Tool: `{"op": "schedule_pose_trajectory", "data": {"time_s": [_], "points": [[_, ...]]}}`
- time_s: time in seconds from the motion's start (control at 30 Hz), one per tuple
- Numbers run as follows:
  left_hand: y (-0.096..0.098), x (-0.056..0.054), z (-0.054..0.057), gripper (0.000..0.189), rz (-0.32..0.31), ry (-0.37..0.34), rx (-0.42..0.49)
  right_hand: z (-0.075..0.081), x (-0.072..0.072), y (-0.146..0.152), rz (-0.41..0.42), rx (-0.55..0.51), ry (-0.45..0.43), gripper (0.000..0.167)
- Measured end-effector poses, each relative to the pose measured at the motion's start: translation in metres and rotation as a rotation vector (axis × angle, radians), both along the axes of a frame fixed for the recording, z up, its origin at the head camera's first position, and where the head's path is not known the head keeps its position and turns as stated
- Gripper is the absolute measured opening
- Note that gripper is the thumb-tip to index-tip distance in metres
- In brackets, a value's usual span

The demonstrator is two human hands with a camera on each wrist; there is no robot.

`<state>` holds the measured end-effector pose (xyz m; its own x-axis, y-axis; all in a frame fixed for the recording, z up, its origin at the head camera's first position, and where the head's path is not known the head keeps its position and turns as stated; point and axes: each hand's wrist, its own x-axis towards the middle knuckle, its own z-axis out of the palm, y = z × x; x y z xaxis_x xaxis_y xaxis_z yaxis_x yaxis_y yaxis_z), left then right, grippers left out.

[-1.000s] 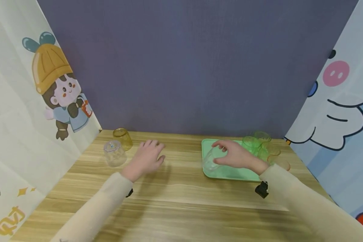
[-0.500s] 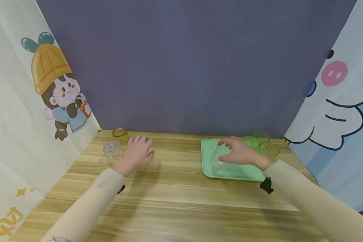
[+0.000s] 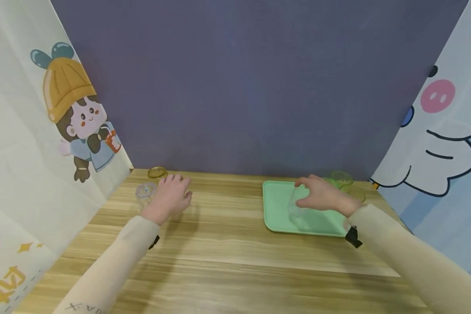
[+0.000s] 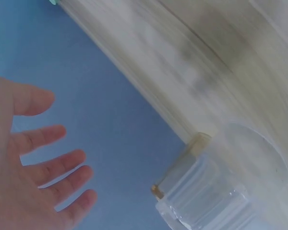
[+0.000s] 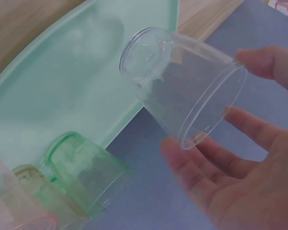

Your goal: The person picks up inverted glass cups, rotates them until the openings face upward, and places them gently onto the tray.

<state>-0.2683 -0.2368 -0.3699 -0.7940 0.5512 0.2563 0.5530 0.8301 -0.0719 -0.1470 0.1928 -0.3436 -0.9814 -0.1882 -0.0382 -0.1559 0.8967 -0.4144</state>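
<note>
A clear plastic cup (image 5: 177, 86) is held by its rim between the thumb and fingers of my right hand (image 3: 321, 194). Its base points down over the mint-green tray (image 3: 274, 198). My left hand (image 3: 167, 199), fingers spread and relaxed, hovers at the left of the table and holds nothing. Beside it stands another clear cup (image 3: 144, 192), partly covered by the hand in the head view. An amber cup (image 3: 156, 172) stands just behind that one, and mostly its rim shows. In the left wrist view the clear cup (image 4: 211, 191) overlaps the amber cup (image 4: 194, 146).
Near the tray's far right stand a green cup (image 5: 86, 172), a yellowish cup (image 5: 43, 191) and a pinkish cup (image 5: 9, 206), partly hidden by my right arm in the head view. A grey-blue panel (image 3: 235, 87) rises behind the wooden table (image 3: 227, 244). Printed curtains flank both sides.
My left hand has moved left, close to the clear and amber cups. My right hand has shifted right, carrying its clear cup from the tray's left edge farther over the tray.
</note>
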Motion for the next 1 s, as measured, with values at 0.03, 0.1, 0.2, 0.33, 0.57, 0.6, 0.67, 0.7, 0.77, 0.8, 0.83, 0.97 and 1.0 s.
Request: {"op": "schedule_pose_trajectory", "data": {"time_s": [0.03, 0.1, 0.2, 0.33, 0.57, 0.6, 0.67, 0.7, 0.77, 0.8, 0.83, 0.97, 1.0], "points": [[0.0, -0.001, 0.0, 0.038, 0.005, 0.001, 0.002, 0.0, 0.0, 0.001, -0.004, 0.005, -0.004, 0.06], [-0.001, -0.003, 0.0, 0.039, 0.013, 0.001, 0.007, -0.001, -0.001, 0.004, -0.008, 0.011, -0.008, 0.06], [-0.004, -0.005, 0.001, 0.039, 0.025, 0.008, -0.001, -0.002, -0.002, 0.008, -0.013, 0.031, -0.007, 0.06], [-0.01, -0.006, 0.001, 0.039, 0.037, 0.017, -0.025, -0.003, -0.003, 0.014, -0.012, 0.057, -0.012, 0.061], [-0.02, -0.009, 0.002, 0.039, 0.049, 0.023, -0.028, -0.01, -0.003, 0.025, -0.055, 0.058, -0.045, 0.061], [-0.022, -0.01, 0.002, 0.04, 0.055, 0.016, -0.034, -0.01, -0.003, 0.026, -0.061, 0.062, -0.045, 0.061], [-0.024, -0.011, 0.002, 0.045, 0.065, 0.001, -0.043, -0.012, -0.003, 0.029, -0.065, 0.074, -0.043, 0.06], [-0.026, -0.011, 0.002, 0.046, 0.071, -0.005, -0.047, -0.013, -0.004, 0.03, -0.068, 0.076, -0.044, 0.06], [-0.029, -0.012, 0.002, 0.048, 0.077, -0.015, -0.047, -0.014, -0.004, 0.033, -0.068, 0.089, -0.039, 0.06], [-0.03, -0.013, 0.003, 0.048, 0.081, -0.021, -0.044, -0.015, -0.004, 0.034, -0.069, 0.093, -0.037, 0.06], [-0.031, -0.013, 0.003, 0.048, 0.082, -0.022, -0.037, -0.016, -0.004, 0.036, -0.069, 0.097, -0.034, 0.06], [-0.036, -0.014, 0.002, 0.049, 0.089, -0.03, -0.017, -0.018, -0.004, 0.041, -0.066, 0.115, -0.018, 0.06], [-0.037, -0.014, 0.002, 0.05, 0.092, -0.038, -0.015, -0.018, -0.004, 0.042, -0.068, 0.119, -0.016, 0.06]]}}
